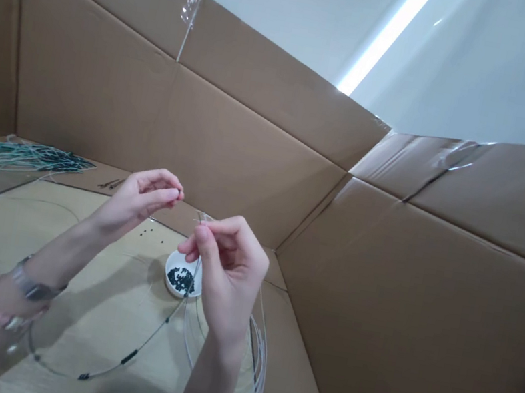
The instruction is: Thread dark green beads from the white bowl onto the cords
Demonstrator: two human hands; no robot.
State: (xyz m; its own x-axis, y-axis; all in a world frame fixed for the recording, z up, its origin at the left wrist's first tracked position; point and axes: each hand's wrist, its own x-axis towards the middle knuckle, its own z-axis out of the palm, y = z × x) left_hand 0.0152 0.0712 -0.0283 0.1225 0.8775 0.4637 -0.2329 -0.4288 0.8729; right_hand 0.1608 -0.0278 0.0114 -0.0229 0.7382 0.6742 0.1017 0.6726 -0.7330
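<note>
- Two bare hands are raised above the pale tabletop (124,291), well apart from one another.
- The right hand (231,259) pinches the thin cord (150,339) between thumb and fingers, with fine ends poking out past the fingertips.
- The left hand (148,195) has its thumb and fingers drawn together at the tips; whether something small sits between them, I cannot tell.
- From the right hand, the cord drops in front of the white bowl (177,259) and curves left over the tabletop, carrying several black pieces (129,357) spaced along it.
- The bowl stands just beyond the right hand and holds many small black bits (181,278).
- A few loose specks (147,231) lie on the tabletop, left of the bowl.
- Pale looped strands (260,359) hang or lie right of the right forearm; which, I cannot tell.
- At far left rests a bundle of green and white strands (20,157), with some thin dark pieces (111,183) near its right end.
- Tall cardboard walls (250,153) rise behind and to the right.
</note>
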